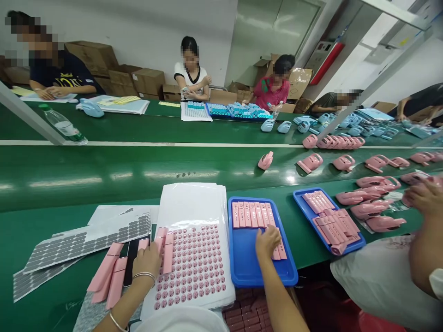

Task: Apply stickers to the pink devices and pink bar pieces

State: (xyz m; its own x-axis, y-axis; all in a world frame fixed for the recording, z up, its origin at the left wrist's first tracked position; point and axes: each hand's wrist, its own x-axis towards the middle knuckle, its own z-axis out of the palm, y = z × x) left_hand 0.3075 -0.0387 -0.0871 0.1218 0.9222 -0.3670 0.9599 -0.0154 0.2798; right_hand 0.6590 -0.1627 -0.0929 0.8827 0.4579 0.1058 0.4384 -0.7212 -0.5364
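My left hand (147, 263), with bangles on its wrist, is closed on a flat, rectangular pink plastic piece (161, 237) over the left edge of a sticker sheet (194, 267). Another pink piece (168, 253) lies beside it on the round stickers. My right hand (268, 242) is over the blue tray (242, 272), its fingers curled on a pink piece (279, 251) in the second row; the fingertips are partly hidden. A row of similar pink pieces (252, 215) fills the tray's upper part. Several more pink pieces (109, 276) lie left of my left hand.
Grey-patterned sheets (90, 240) lie at the left. On the right are another loaded blue tray (328, 221), pink handled housings (375, 198) and a co-worker's hand (427, 193). A green belt (138, 170) runs across, carrying pink housings. Several people sit beyond it; a bottle (64, 125) stands tilted there.
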